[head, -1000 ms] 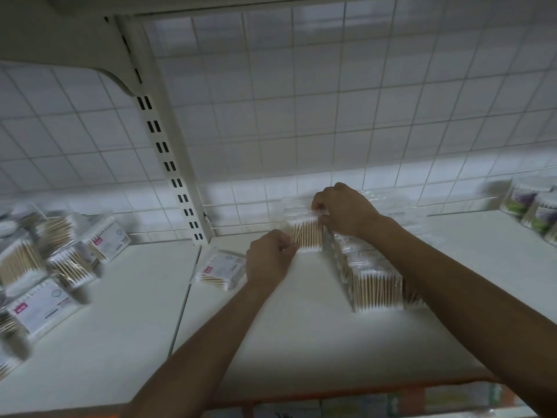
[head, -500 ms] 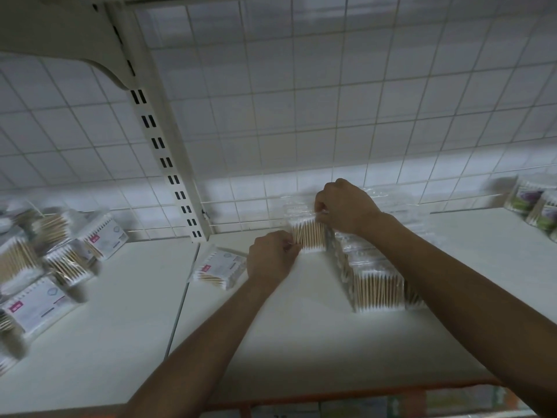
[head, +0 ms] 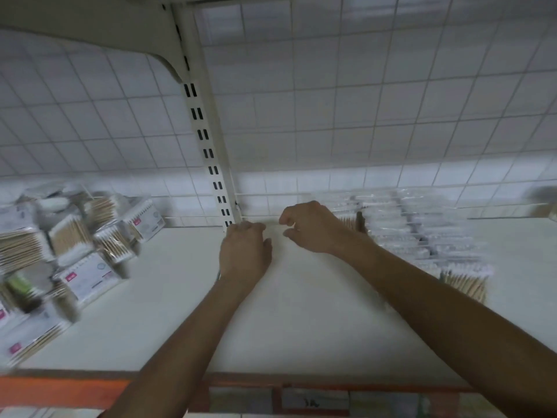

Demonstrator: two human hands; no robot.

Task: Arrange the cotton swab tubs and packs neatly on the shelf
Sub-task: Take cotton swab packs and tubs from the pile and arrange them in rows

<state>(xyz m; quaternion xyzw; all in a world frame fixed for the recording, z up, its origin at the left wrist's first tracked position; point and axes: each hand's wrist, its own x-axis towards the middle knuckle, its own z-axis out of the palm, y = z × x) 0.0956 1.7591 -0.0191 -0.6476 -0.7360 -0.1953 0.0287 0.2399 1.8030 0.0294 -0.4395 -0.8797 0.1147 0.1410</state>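
My left hand (head: 244, 253) lies palm down on the white shelf (head: 301, 321), over the spot where a loose cotton swab pack lay. The pack is almost fully hidden under it, and my fingers curl over its far edge. My right hand (head: 310, 229) hovers just to the right with fingers loosely curled, holding nothing. Right of it stands a row of clear cotton swab packs (head: 422, 236), blurred by motion. A loose heap of cotton swab packs (head: 75, 245) lies at the left.
A slotted white upright (head: 208, 146) rises behind my left hand against the wire-grid back wall. The shelf's orange front edge (head: 60, 390) runs along the bottom. A blurred tub (head: 545, 203) sits at the far right edge.
My right hand has let go of the pack at the row's end and drawn left. My left hand has slid left onto the loose pack. The view has swung left.
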